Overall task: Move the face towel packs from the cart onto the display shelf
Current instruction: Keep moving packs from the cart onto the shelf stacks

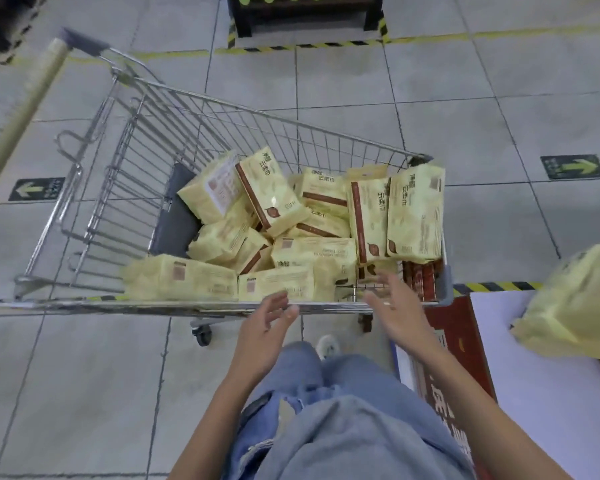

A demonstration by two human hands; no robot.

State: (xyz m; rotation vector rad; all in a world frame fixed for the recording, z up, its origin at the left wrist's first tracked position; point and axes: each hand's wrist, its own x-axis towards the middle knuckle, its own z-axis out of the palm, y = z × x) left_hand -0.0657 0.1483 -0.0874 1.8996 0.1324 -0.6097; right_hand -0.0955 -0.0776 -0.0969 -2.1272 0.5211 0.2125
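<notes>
Both hands — left hand [267,327], right hand [394,306] — spread wide and empty above pale yellow plastic-wrapped towel packs [278,284]: probably light, squashy, slippery — grip the flat sides.

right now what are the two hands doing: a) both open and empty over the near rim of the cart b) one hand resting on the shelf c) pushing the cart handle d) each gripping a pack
a: the left hand and right hand are open with spread fingers, holding nothing, above the near rim of the cart beside the face towel packs.
</notes>
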